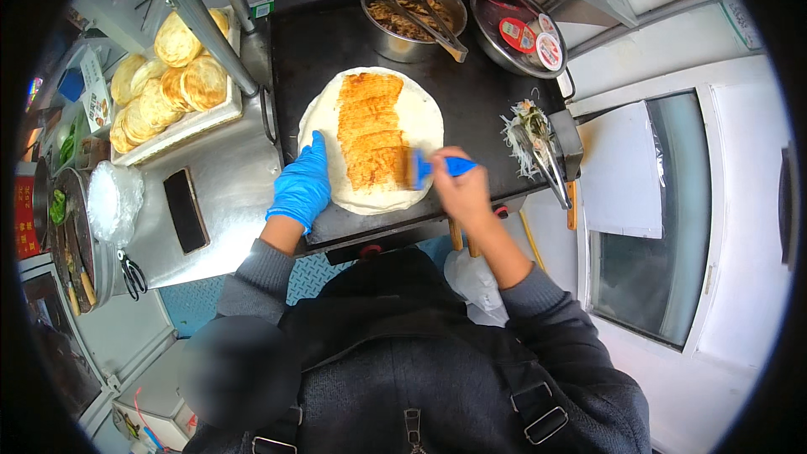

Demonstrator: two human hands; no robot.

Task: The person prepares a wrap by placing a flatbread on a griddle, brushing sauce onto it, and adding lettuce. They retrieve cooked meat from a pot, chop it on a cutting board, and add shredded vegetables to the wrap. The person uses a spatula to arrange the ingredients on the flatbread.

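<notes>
A round pale flatbread (420,113) lies on the black griddle (483,97), with a broad orange-red band of sauce (370,130) down its middle. My left hand (301,187), in a blue glove, rests flat on the flatbread's left edge. My bare right hand (458,189) grips a blue-handled brush (430,168), whose head touches the lower right edge of the sauce band.
A steel pot of brown filling with tongs (414,15) and a steel bowl with round red-lidded tubs (517,29) stand at the griddle's back. Shredded vegetables and tongs (531,141) lie at its right. A tray of baked round breads (164,84) sits left. Scissors (132,273) hang nearby.
</notes>
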